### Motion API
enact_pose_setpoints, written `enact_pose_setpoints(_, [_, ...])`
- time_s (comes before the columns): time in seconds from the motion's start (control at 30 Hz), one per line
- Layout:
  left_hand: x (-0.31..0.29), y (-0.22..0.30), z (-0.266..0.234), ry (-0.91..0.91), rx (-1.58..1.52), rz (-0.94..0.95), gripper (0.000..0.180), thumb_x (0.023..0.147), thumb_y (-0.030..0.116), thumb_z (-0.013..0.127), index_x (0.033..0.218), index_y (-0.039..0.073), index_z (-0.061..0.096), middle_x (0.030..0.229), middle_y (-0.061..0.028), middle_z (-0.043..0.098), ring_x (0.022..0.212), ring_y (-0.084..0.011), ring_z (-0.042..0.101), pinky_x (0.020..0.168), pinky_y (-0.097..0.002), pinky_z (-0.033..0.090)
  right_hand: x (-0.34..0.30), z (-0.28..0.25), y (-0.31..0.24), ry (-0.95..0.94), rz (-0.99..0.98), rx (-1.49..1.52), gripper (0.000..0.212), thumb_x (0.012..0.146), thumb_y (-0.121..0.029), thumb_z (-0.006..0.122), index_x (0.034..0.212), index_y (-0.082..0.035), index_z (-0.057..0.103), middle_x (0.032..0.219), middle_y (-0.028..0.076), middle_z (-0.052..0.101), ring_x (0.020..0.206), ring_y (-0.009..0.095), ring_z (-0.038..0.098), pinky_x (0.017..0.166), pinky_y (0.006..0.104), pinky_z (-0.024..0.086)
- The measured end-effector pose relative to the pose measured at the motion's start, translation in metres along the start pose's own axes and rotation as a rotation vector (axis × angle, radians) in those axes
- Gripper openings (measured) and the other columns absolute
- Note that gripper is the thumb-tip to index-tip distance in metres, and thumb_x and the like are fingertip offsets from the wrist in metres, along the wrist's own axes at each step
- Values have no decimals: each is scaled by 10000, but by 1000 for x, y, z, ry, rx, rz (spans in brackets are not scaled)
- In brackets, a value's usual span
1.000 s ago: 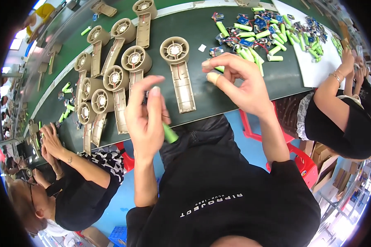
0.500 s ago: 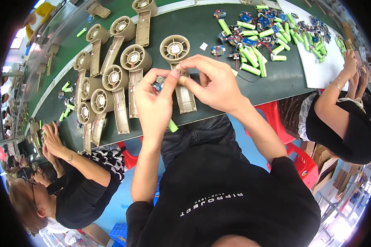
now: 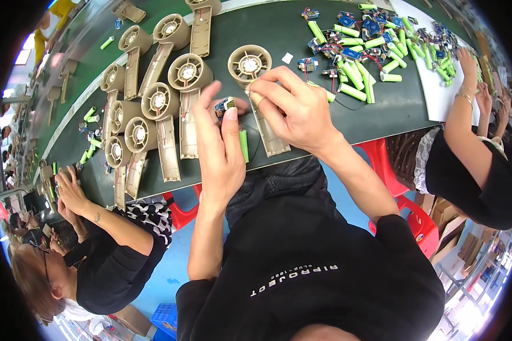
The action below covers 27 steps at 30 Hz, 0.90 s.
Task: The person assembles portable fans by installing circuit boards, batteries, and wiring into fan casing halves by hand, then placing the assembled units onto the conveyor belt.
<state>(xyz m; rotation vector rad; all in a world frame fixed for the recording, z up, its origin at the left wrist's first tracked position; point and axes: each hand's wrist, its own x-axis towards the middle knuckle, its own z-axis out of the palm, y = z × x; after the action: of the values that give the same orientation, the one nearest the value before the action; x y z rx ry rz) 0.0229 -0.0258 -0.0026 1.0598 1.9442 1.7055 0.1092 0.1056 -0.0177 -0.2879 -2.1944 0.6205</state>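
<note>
A small blue circuit board [image 3: 224, 108] with a little display sits between the thumb and fingers of my left hand [image 3: 217, 150]. Beside that hand a green battery cell [image 3: 244, 146] hangs down near the table edge. My right hand [image 3: 301, 111] has its fingertips pinched at the neck of a beige handheld fan housing [image 3: 249, 59]; what lies in the pinch is too small to make out. The housing's round fan head points up at the far side, and its open handle half [image 3: 273, 145] runs towards me, partly behind my right hand.
Several similar fan housings [image 3: 189, 73] stand to the left. A heap of green cells and blue boards [image 3: 352, 74] lies at the right, running onto a white sheet [image 3: 432, 102]. A small white square [image 3: 287, 58] lies nearby. Co-workers sit on both sides.
My left hand has drawn away from my right, carrying the circuit board; before, both met at the fan's neck. The fan's handle has swung slightly right. The right hand stays at the neck.
</note>
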Motion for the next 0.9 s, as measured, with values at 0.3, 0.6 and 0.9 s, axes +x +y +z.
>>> enact_pose_setpoints(0.3, [-7, -7, 1, 149, -241, -186, 354, 919, -40, 625, 1272, -28, 616, 1090, -107, 667, 951, -110, 624, 824, -232, 498, -1, 3, 0, 31, -7, 77, 118, 798, -54, 723, 898, -26, 665, 850, 60, 647, 549, 138, 631, 467, 250, 496])
enact_pose_setpoints(0.6, [-6, -8, 4, 131, -8, 21, 329, 868, -69, 671, 1194, -27, 668, 1059, -142, 711, 923, -134, 662, 795, -256, 534, -1, 3, 1, 29, -19, 92, 121, 798, -37, 715, 906, -16, 664, 849, 63, 648, 553, 135, 635, 470, 244, 496])
enact_pose_setpoints(0.9, [-6, -12, 5, 135, 239, 214, 297, 874, -48, 669, 1170, -37, 678, 1037, -148, 719, 903, -148, 673, 804, -263, 525, -2, 0, 3, 40, -87, 51, 152, 775, -15, 711, 921, -17, 666, 867, 82, 656, 579, 178, 628, 500, 274, 502])
